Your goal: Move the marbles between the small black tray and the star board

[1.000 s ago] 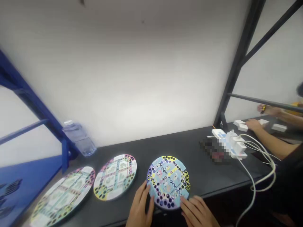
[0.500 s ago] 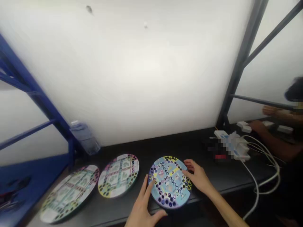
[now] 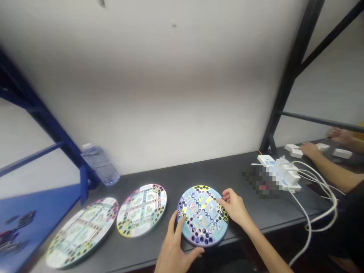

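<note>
Resting flat between a spread left hand [image 3: 174, 244] and a curled right hand [image 3: 234, 207], an evenly round board [image 3: 203, 216] pointed a yellow edge away from both. Whether the right hand pinched the rim was unclear. Beyond and left of the left hand stood a capped bottle [image 3: 101, 166], contents indistinct.
</note>
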Demonstrator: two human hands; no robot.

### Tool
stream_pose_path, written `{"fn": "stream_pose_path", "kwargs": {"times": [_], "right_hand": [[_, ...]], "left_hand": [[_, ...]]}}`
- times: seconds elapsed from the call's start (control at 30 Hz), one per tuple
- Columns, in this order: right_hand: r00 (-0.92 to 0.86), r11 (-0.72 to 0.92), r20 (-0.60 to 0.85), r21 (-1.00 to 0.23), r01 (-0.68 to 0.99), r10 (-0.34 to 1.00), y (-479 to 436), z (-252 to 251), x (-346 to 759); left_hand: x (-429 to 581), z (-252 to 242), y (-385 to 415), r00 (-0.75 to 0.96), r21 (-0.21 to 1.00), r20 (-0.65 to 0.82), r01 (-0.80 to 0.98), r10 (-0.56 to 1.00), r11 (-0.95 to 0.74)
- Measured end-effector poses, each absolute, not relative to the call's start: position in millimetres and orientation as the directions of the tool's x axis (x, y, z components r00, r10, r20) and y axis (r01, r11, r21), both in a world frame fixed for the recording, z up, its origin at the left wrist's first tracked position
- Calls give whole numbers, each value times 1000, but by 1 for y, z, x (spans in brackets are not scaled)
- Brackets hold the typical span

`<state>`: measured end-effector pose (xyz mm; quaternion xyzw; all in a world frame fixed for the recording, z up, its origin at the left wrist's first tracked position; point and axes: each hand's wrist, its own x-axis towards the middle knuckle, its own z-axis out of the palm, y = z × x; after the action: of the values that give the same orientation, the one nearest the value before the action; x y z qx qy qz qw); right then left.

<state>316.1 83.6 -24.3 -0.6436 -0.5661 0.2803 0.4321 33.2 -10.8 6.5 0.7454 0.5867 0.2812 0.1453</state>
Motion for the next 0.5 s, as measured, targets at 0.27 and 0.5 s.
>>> {"fn": "stream_pose_path", "kwargs": {"times": [0.27,0.5], "right_hand": [[196,-28,183,-657,753,963,120,-11,308],[205,-61,161,-625,778,965,145,-7,308]], "left_hand": [[41,16,33,180,506,162,829,970,-238],[42,20,61,196,508,157,825,968,-249]]}}
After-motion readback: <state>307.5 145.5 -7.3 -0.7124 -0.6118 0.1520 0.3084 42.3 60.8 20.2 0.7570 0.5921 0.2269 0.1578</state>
